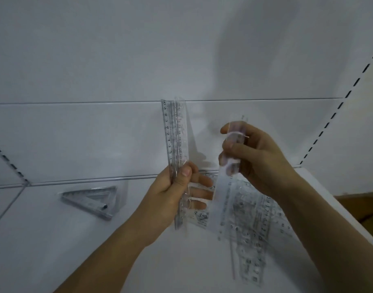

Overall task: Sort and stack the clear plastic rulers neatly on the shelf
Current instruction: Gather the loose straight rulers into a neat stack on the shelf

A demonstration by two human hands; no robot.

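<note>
My left hand [177,191] grips a small bundle of clear straight rulers [174,136], held upright above the white shelf [54,240]. My right hand [253,157] pinches another clear ruler [225,182], tilted and blurred, just right of the bundle. Under my right hand a loose pile of clear rulers [251,225] lies spread on the shelf. A stack of clear triangle set squares [92,197] lies flat on the shelf to the left.
The white back panel [118,60] rises behind the shelf. Slotted uprights run at the far left [10,163] and right [337,108]. The shelf's right edge [350,210] drops off to a brown floor or box.
</note>
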